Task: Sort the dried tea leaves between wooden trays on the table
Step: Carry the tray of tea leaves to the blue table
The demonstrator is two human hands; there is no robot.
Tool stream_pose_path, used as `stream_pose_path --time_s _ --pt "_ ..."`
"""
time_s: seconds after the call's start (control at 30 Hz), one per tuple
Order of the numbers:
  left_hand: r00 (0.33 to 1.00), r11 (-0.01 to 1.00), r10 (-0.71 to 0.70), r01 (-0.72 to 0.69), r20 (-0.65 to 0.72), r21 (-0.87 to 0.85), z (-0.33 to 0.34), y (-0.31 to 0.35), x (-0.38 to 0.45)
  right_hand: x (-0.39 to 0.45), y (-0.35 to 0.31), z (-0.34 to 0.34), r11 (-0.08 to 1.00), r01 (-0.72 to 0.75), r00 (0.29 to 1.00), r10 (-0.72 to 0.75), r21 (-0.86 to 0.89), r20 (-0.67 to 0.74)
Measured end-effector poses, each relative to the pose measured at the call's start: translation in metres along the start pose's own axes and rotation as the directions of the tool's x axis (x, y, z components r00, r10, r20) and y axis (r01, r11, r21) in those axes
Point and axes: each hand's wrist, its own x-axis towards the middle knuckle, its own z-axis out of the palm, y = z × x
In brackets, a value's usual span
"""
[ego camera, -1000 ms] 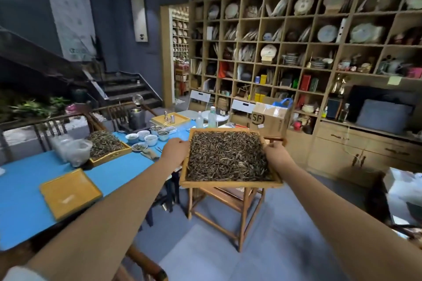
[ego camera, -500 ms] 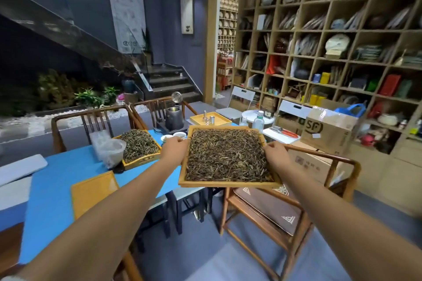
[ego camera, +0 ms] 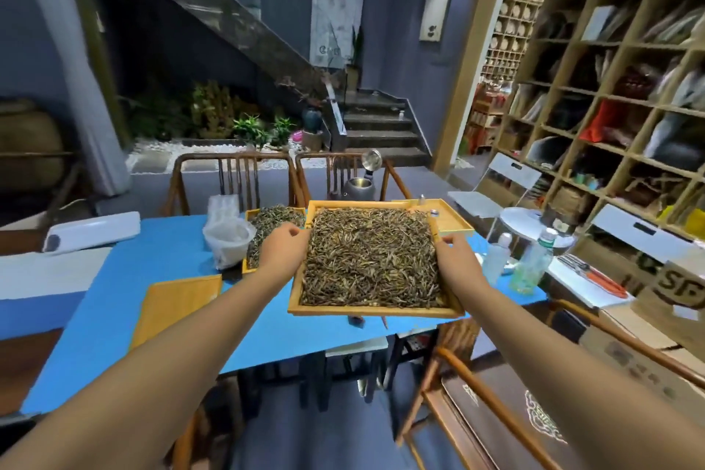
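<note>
I hold a wooden tray (ego camera: 366, 310) full of dried tea leaves (ego camera: 372, 259) in the air above the blue table (ego camera: 114, 301). My left hand (ego camera: 283, 254) grips its left rim and my right hand (ego camera: 456, 259) grips its right rim. A second wooden tray (ego camera: 250, 216) with tea leaves sits on the table behind my left hand. An empty wooden tray (ego camera: 177, 299) lies on the table to the left. Another empty tray (ego camera: 452, 219) sits at the far right of the table.
A clear plastic bag (ego camera: 227, 237) stands beside the second tray. Plastic bottles (ego camera: 532, 263) stand at the table's right end. A kettle (ego camera: 358, 187) sits at the back. Wooden chairs (ego camera: 232, 174) line the far side, and one chair (ego camera: 496, 404) is at lower right. Shelving (ego camera: 618, 88) fills the right wall.
I have turned left toward the table, carrying the full tray with both hands. The tray is now over the table's near edge instead of over the chair.
</note>
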Motion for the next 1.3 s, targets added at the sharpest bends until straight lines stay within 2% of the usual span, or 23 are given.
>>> stream_pose_path --time_s 0.3,0.47,0.8,0.97,1.07,1.17,1.3 --pt "0.977 0.986 -0.145 0.156 -0.154 0.061 -0.029 -0.067 0.088 0.086 -0.023 0.133 0.999 0.051 0.978 -0.053 0.013 0.200" --pt "0.948 0.974 -0.194 0.216 -0.251 0.062 -0.059 -0.112 0.137 0.114 -0.046 0.215 0.993 0.054 0.956 -0.081 0.102 0.283" --pt "0.829 0.922 -0.381 0.376 -0.410 -0.095 -0.087 -0.227 0.154 0.124 -0.041 0.358 0.987 0.122 0.872 -0.155 0.100 0.465" --pt "0.752 0.894 -0.448 0.385 -0.483 -0.229 -0.087 -0.287 0.133 0.119 -0.018 0.421 0.984 0.134 0.782 -0.180 0.121 0.596" --pt "0.703 0.846 -0.531 0.414 -0.473 -0.335 -0.085 -0.319 0.117 0.110 0.001 0.452 0.985 0.110 0.737 -0.173 0.137 0.653" --pt "0.684 0.786 -0.603 0.418 -0.412 -0.455 -0.077 -0.349 0.101 0.098 0.021 0.477 0.989 0.095 0.715 -0.145 0.111 0.684" --pt "0.746 0.771 -0.565 0.324 -0.354 -0.548 -0.065 -0.376 0.078 0.083 0.044 0.501 0.992 0.086 0.685 -0.124 0.089 0.718"
